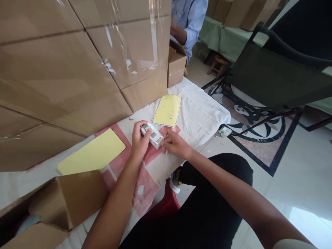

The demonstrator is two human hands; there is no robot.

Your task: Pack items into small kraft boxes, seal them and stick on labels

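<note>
The left hand (139, 141) is clamped on a small white device (153, 135) just on the near side of the dotted yellow sheet (167, 110), the right hand (175, 144) fingering its end, grip unclear, so a sideways tug could likely twist it loose onto the table (204, 114)

My left hand (138, 141) covers part of the little white box (153, 135). Its label is too small to read. The top edge cuts off the person in the blue shirt (190, 17).
</note>
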